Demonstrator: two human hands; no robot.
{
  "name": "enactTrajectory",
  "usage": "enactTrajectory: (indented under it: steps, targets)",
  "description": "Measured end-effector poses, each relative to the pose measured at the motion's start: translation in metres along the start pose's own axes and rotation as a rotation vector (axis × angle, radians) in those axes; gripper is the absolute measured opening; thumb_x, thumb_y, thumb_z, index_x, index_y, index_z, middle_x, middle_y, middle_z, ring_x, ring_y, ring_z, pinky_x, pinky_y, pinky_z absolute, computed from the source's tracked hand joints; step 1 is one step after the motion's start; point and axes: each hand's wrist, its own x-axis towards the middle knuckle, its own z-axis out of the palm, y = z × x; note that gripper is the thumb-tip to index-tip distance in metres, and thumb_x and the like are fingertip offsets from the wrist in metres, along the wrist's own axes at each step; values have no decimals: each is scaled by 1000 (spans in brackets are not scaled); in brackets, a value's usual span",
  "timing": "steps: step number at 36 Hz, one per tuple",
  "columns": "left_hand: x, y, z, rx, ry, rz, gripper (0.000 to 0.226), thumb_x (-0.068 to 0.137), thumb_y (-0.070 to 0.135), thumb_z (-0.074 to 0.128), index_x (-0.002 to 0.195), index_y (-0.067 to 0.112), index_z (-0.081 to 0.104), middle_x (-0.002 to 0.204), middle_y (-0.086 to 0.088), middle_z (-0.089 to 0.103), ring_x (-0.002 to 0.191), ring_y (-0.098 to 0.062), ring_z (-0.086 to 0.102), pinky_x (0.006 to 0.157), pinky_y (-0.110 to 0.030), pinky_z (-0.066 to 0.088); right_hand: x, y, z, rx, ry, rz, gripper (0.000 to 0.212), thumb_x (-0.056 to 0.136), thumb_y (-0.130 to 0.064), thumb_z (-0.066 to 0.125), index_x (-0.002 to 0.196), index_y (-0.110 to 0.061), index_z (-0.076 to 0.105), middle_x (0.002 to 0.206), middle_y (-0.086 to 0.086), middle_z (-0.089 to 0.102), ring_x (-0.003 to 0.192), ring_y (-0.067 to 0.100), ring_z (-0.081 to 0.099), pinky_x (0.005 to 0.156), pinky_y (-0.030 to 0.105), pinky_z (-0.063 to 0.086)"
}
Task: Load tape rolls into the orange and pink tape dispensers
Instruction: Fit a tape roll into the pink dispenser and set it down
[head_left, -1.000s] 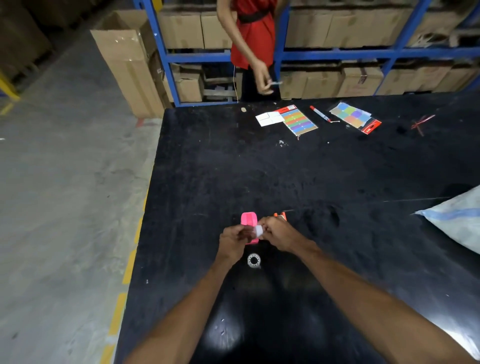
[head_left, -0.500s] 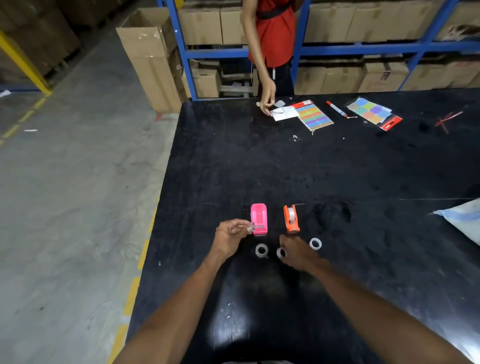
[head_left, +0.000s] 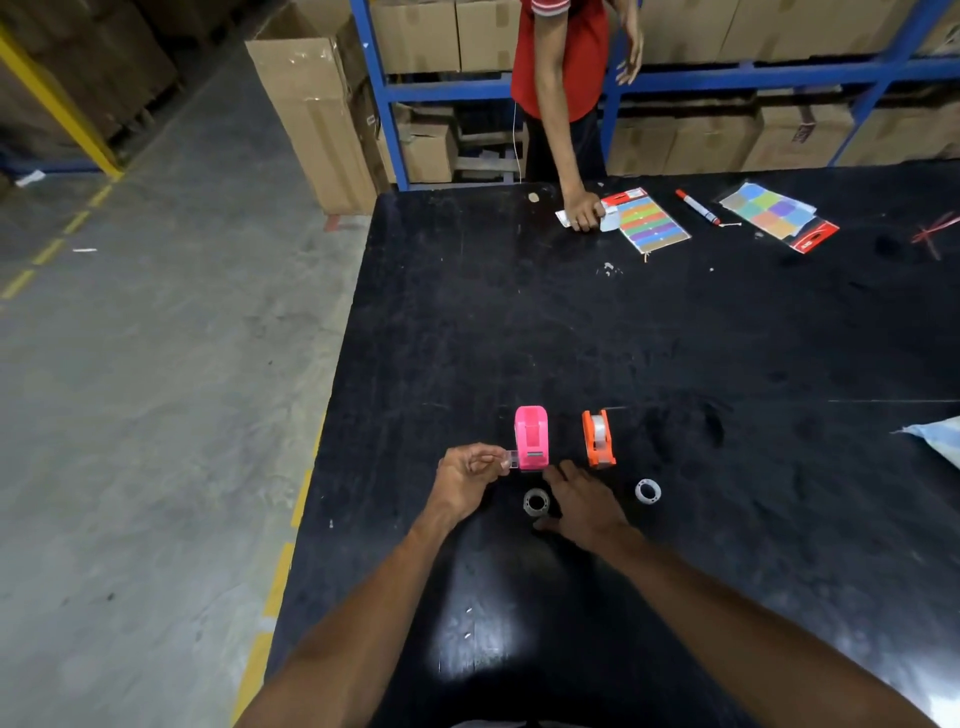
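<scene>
A pink tape dispenser (head_left: 531, 438) stands on the black table (head_left: 623, 332), with an orange tape dispenser (head_left: 597, 439) to its right that has a clear roll in it. My left hand (head_left: 467, 480) pinches a small clear piece of tape (head_left: 511, 459) at the pink dispenser's front left corner. My right hand (head_left: 584, 501) lies flat on the table just in front of the two dispensers, fingers spread, holding nothing. One loose tape roll (head_left: 536, 502) lies between my hands. A second tape roll (head_left: 648, 490) lies to the right of my right hand.
At the far edge stands a person in red, one hand (head_left: 583, 210) on a white card. Colour sticker sheets (head_left: 649, 226) (head_left: 776, 213) and a red marker (head_left: 697, 206) lie there. A white bag (head_left: 935, 441) sits at the right edge. The table's left edge drops to concrete floor.
My right hand let go of the pink dispenser, dropped to the table by the loose rolls, then slid up toward the dispensers. My left hand stays at the pink dispenser's front.
</scene>
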Motion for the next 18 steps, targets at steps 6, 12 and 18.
enactTrajectory:
  steps: [6,12,18]
  targets:
    - [-2,1,-4,-2,-13,-10,13,86,0,72,99,-3,74,85,-10,74,71,-8,69,69,-15,54,11,-12,17,63,-66,-43,58,86,-22,71,138,-19,47,141,9,45,126,30,52,101,43,49]
    - [-1,-5,-7,-24,0,-8,16,88,-3,68,101,-11,70,91,-27,72,63,-2,67,66,-16,53,15,-3,6,516,63,45,26,77,-22,72,96,-29,57,96,-2,69,88,17,68,79,33,53]
    - [-3,6,0,-62,-25,18,14,86,-7,68,99,-12,70,80,-12,73,62,-2,67,64,-14,53,21,0,-37,928,65,49,40,75,-5,85,101,-16,57,96,5,67,83,13,68,82,36,57]
